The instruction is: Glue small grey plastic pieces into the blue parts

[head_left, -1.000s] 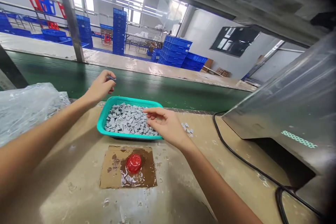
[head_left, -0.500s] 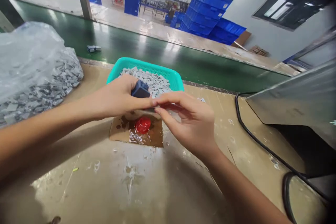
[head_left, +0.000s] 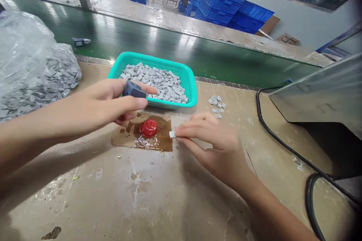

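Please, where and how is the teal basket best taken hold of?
Probably by the rim of the teal basket at both short ends, coming from left and right together: the rim surrounds the loose grey pieces, so holding both ends should keep it level. The left grip hides the near left corner.

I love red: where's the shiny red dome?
Head view, left of centre: the red dome sits on wet brown cardboard, nearer than the turquoise plastic basket.

L fingers (head_left: 132, 103) hold dk-blue blk (head_left: 134, 89), R fingers (head_left: 190, 132) pinch lt-grey pc (head_left: 172, 134) nr red lump (head_left: 148, 128).
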A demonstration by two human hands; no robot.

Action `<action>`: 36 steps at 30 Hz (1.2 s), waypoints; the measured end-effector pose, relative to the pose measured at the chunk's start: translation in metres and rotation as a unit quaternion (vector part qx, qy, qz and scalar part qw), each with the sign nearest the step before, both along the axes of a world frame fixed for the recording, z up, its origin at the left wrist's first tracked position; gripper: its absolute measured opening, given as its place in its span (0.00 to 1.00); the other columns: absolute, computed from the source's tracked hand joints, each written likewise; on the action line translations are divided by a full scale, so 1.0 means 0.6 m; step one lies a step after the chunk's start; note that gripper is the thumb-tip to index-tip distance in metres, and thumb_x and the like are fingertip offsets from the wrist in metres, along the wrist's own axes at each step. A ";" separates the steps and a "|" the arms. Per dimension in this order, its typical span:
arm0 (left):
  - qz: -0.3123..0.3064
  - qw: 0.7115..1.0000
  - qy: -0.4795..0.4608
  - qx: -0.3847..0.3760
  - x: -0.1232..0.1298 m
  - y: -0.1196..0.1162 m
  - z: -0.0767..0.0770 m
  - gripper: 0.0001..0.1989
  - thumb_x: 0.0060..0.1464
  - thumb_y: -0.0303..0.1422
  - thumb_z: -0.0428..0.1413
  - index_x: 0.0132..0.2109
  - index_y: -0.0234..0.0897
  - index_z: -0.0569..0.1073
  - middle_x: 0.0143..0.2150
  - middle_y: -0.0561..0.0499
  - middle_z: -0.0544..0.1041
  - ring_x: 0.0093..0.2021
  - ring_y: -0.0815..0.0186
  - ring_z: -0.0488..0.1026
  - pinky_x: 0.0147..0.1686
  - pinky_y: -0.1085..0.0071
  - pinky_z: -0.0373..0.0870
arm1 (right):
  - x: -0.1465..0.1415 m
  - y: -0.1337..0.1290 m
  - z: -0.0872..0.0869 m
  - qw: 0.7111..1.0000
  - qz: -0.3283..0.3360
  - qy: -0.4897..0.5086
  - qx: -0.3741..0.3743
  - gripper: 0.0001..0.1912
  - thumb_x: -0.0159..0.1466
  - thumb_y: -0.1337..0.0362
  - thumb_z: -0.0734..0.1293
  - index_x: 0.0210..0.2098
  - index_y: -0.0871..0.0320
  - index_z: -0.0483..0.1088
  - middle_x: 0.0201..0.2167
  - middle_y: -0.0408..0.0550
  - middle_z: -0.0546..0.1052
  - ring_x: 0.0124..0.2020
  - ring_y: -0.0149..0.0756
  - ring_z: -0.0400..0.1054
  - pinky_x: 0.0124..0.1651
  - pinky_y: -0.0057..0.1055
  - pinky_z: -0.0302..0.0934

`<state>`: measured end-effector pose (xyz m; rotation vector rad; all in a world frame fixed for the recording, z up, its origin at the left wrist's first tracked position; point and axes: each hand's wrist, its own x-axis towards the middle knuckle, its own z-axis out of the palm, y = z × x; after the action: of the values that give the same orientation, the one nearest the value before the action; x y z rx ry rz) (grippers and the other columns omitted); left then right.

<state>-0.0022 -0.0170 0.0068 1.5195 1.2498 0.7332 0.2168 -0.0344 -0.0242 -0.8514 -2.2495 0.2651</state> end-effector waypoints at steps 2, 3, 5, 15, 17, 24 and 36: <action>0.012 0.998 -0.051 -0.029 0.001 0.001 0.001 0.19 0.45 0.36 0.53 0.46 0.38 0.70 0.22 0.54 0.65 0.21 0.72 0.64 0.20 0.76 0.63 | 0.015 0.000 -0.013 0.999 0.006 -0.016 -0.038 0.08 0.55 0.77 0.65 0.27 0.59 0.72 0.26 0.45 0.76 0.27 0.32 0.65 0.34 0.35 0.61; 0.020 0.996 -0.073 -0.037 0.003 0.000 0.000 0.19 0.44 0.35 0.53 0.46 0.37 0.70 0.23 0.53 0.66 0.22 0.72 0.64 0.20 0.76 0.63 | 0.019 0.000 -0.018 0.998 0.014 -0.023 -0.051 0.08 0.55 0.77 0.65 0.26 0.59 0.72 0.26 0.44 0.76 0.26 0.32 0.65 0.35 0.35 0.60; 0.043 0.993 -0.102 -0.039 0.009 -0.002 -0.002 0.18 0.44 0.33 0.52 0.45 0.37 0.71 0.23 0.53 0.66 0.22 0.72 0.65 0.20 0.77 0.62 | 0.022 -0.002 -0.024 0.996 0.026 -0.038 -0.071 0.08 0.55 0.77 0.65 0.26 0.59 0.72 0.25 0.43 0.76 0.26 0.31 0.64 0.36 0.35 0.59; -0.024 0.993 -0.093 -0.062 0.010 -0.006 -0.015 0.20 0.43 0.33 0.57 0.47 0.42 0.71 0.29 0.53 0.73 0.30 0.65 0.72 0.25 0.75 0.69 | 0.021 -0.005 -0.035 0.996 0.001 -0.062 -0.057 0.09 0.55 0.77 0.65 0.25 0.58 0.72 0.24 0.43 0.75 0.27 0.33 0.58 0.35 0.34 0.57; -0.047 0.991 -0.097 -0.076 0.012 -0.010 -0.014 0.21 0.42 0.32 0.57 0.47 0.43 0.71 0.30 0.53 0.74 0.29 0.66 0.72 0.24 0.75 0.69 | 0.021 -0.005 -0.034 0.997 -0.006 -0.062 -0.048 0.09 0.55 0.77 0.65 0.25 0.58 0.72 0.24 0.42 0.76 0.27 0.33 0.57 0.33 0.33 0.57; -0.106 0.991 -0.086 0.010 0.024 -0.032 -0.009 0.14 0.46 0.31 0.55 0.44 0.44 0.72 0.31 0.54 0.75 0.31 0.67 0.73 0.30 0.75 0.70 | 0.014 -0.007 -0.030 0.997 -0.018 -0.059 -0.056 0.11 0.56 0.79 0.63 0.23 0.59 0.71 0.22 0.44 0.74 0.26 0.33 0.56 0.31 0.31 0.57; -0.178 0.960 0.114 0.186 0.030 -0.046 -0.003 0.04 0.47 0.34 0.55 0.33 0.40 0.71 0.31 0.53 0.73 0.31 0.68 0.67 0.29 0.74 0.64 | 0.024 -0.006 -0.006 0.998 -0.045 0.028 -0.024 0.09 0.54 0.77 0.67 0.28 0.57 0.73 0.27 0.43 0.77 0.27 0.33 0.63 0.30 0.31 0.60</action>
<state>0.0155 -0.0443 0.0049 2.1214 0.9920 0.5841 0.2312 -0.0380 -0.0281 -0.9558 -2.1547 0.2997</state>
